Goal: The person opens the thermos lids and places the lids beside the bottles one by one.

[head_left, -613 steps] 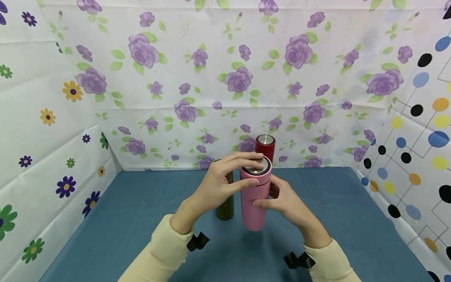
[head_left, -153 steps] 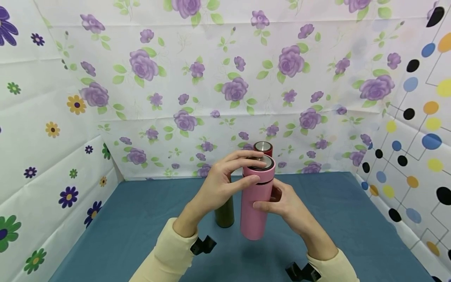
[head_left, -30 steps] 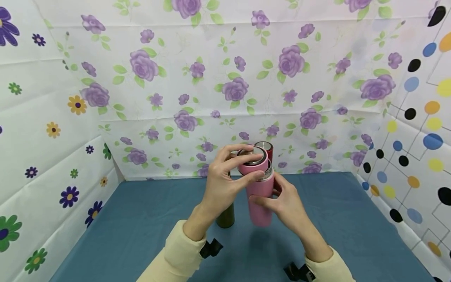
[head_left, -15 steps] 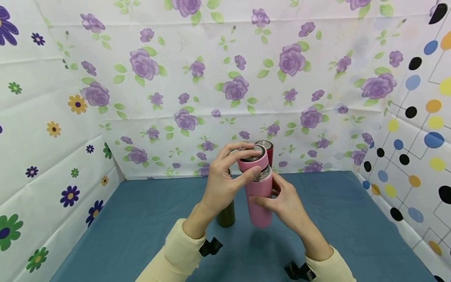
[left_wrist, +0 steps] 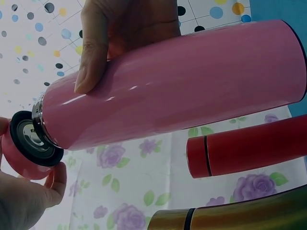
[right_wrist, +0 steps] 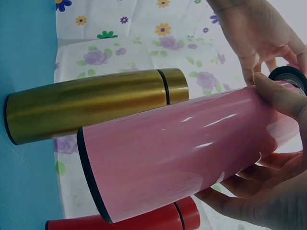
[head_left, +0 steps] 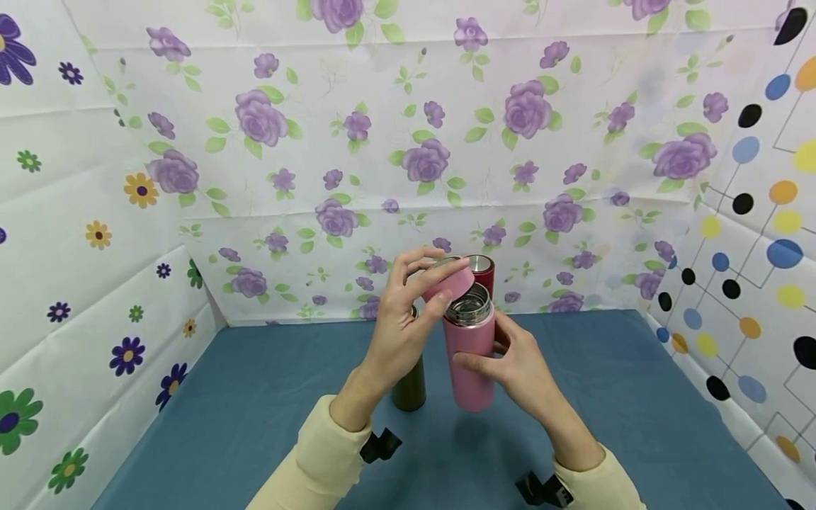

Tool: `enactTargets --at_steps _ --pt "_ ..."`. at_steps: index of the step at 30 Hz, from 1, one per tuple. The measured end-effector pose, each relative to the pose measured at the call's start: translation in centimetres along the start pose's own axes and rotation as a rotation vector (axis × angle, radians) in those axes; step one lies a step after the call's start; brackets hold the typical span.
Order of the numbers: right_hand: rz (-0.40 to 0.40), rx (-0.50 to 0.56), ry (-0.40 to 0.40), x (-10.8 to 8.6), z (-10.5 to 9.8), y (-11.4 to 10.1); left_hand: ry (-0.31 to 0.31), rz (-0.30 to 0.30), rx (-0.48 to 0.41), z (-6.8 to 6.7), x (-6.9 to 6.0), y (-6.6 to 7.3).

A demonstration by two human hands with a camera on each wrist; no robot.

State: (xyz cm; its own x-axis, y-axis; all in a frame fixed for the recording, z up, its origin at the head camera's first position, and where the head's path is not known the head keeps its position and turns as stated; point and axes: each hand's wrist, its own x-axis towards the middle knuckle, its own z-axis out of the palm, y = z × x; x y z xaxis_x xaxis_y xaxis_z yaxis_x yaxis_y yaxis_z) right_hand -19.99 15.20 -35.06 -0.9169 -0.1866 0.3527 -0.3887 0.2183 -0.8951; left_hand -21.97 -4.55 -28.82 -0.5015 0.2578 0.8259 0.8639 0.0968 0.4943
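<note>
My right hand grips a pink thermos flask round its body, holding it slightly tilted above the table. The flask's mouth is uncovered and its steel rim shows. Its pink lid is pinched between the thumb and fingers of my left hand, tipped up just left of the mouth. The left wrist view shows the underside of the lid, with a black ring, close to the flask's rim. In the right wrist view my right hand's fingers and thumb wrap the pink flask.
An olive-gold flask stands behind my left hand, partly hidden. Behind the pink flask is a red flask with a steel top. A blue cloth covers the table, and patterned sheets form walls on three sides.
The lid has come up off the pink flask and tipped leftward in my left hand, baring the steel mouth. My right hand keeps nearly the same place, still holding the flask.
</note>
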Motion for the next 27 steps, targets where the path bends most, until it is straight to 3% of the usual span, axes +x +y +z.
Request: enactTargets --at_steps 12,27 --pt "0.006 0.003 0.014 0.1 -0.3 0.0 0.048 -0.055 -0.045 0.0 -0.1 -0.1" --pt "0.023 -0.003 0.035 0.1 -1.2 -0.1 0.1 -0.056 -0.098 -0.7 -0.3 -0.4"
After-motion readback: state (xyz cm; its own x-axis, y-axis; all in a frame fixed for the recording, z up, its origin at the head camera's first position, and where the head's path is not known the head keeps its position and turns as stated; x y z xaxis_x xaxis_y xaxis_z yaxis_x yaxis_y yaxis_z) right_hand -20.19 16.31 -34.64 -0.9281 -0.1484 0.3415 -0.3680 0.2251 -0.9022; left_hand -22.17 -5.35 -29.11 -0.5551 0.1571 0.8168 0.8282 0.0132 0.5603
